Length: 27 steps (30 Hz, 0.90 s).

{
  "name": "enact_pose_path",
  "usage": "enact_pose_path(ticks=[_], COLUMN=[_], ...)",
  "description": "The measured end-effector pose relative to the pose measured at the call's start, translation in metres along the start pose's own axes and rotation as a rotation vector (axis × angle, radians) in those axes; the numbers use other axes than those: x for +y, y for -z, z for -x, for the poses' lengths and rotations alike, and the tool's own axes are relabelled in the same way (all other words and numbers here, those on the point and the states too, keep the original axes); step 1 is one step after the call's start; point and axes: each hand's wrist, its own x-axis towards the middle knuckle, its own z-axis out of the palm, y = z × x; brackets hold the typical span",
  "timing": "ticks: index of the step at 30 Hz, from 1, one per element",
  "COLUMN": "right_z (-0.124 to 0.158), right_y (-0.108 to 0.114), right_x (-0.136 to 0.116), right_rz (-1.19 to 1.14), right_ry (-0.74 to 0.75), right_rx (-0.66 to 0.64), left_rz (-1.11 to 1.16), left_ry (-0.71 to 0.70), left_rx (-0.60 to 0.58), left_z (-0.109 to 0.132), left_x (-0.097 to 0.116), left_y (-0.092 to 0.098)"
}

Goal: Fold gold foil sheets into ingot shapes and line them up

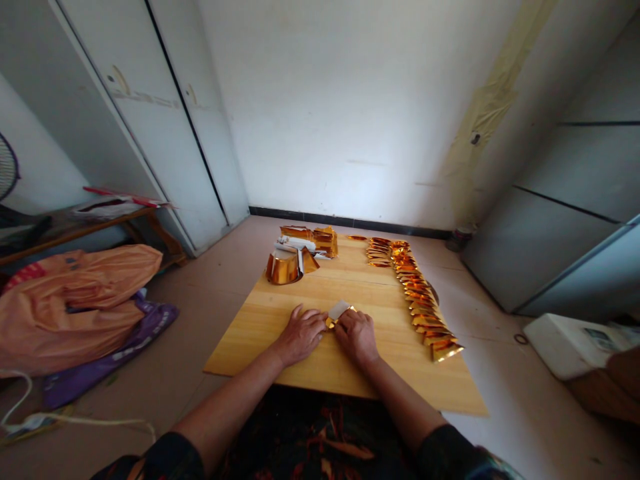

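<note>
A small sheet of gold foil paper (339,309), its pale side partly facing up, lies between my hands near the middle of the wooden board. My left hand (304,335) has its fingertips closed on the left edge of the sheet, where a bit of gold shows. Curled over the right part is my right hand (359,337), which hides much of that side. Along the board's right side runs a long overlapping row of folded gold foil pieces (417,300). At the back left stands a curved gold foil stack (284,268) of sheets.
Behind the stack lie more gold foil sheets (325,240) and a white roll (296,244). The wooden board (250,340) ends close to my lap. Orange bags (85,300) are on the left, a white box (570,343) on the right, and a wall (340,120) ahead.
</note>
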Motion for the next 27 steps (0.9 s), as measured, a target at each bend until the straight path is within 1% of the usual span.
enact_pose_path(ticks=[7, 11, 15, 22, 27], right_z=[0.0003, -0.0027, -0.0055, -0.0082, -0.0091], right_y=[-0.0061, -0.0047, -0.0016, -0.0002, -0.0022], right_x=[-0.0022, -0.0016, -0.0006, 0.0004, 0.0012], right_rz=[0.048, 0.061, 0.067, 0.067, 0.074], right_ry=[-0.051, -0.033, -0.046, -0.057, -0.068], right_rx=[0.016, -0.033, -0.077, -0.112, -0.118], left_rz=[-0.022, -0.008, -0.019, -0.064, -0.078], left_ry=[0.018, 0.013, -0.016, -0.026, -0.043], left_rx=[0.004, 0.004, 0.000, -0.012, 0.016], left_z=[0.0013, 0.0024, 0.0033, 0.0026, 0.0028], left_x=[-0.0004, -0.0004, -0.0006, 0.0032, 0.0038], left_y=[-0.0056, -0.0062, -0.0046, 0.0015, 0.0002])
